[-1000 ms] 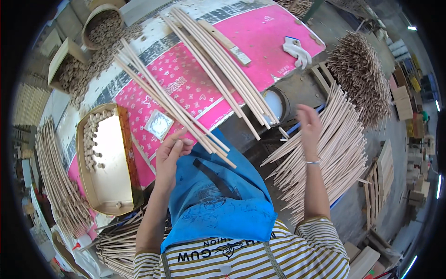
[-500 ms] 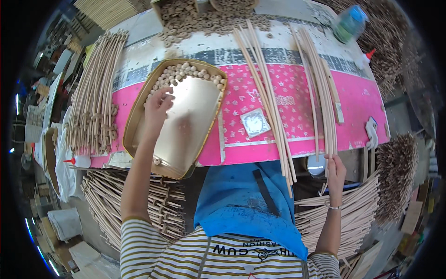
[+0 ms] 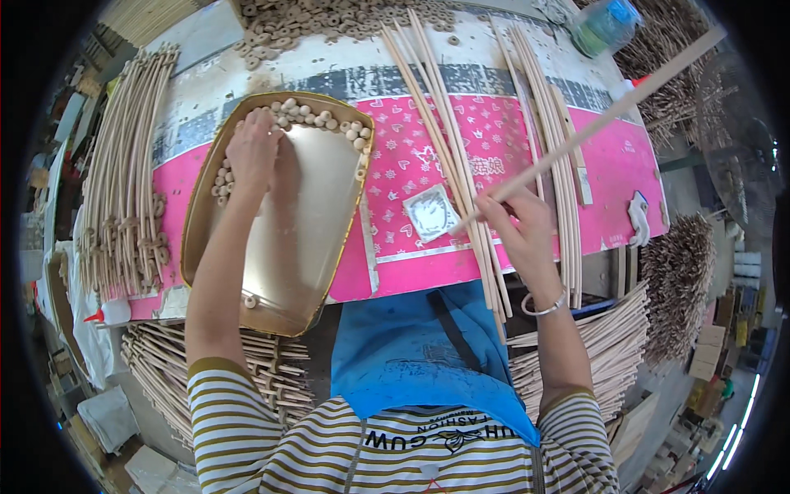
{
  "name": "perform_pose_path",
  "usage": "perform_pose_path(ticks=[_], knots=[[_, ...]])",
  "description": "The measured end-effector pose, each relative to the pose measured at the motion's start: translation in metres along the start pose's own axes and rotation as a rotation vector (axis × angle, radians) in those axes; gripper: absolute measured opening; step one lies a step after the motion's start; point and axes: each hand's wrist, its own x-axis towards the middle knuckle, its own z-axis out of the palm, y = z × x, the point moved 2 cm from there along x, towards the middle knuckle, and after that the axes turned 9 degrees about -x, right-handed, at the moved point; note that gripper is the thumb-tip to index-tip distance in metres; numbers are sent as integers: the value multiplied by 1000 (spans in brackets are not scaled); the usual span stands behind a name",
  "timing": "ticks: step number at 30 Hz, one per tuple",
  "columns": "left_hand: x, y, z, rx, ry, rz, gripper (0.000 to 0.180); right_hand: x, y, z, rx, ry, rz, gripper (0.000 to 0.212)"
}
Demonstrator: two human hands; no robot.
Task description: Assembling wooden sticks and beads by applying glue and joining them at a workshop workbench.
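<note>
The right hand [image 3: 520, 229] pinches a stick [image 3: 592, 128] slanting up rightward; the left hand [image 3: 253, 152] is at beads [image 3: 304, 110] inside the box [image 3: 317, 214], its hold impossible to tell.

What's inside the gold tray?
Wooden beads, mostly along the far end and left side of the tray, one near the front. Whatever the left hand and arm cover is hidden.

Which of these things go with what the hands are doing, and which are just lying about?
Seem part of the job:
wooden rod, in the right hand
wooden beads, by the left hand
tray holding the beads
loose rods right of the tray

Seem just lying about:
white glove
blue-capped bottle
</note>
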Motion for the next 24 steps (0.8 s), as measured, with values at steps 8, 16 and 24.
perform_pose_path(ticks=[8,16,24], knots=[[-34,63,-66,-806,-158,-271,18,26,17,28,-140,-14,-78,19],[-148,177,-108,-1632,-464,-537,23,17,22,37,-156,-111,-51,20],[-153,198,-62,-1892,-465,-792,27,19,39,18,142,33,71,20]])
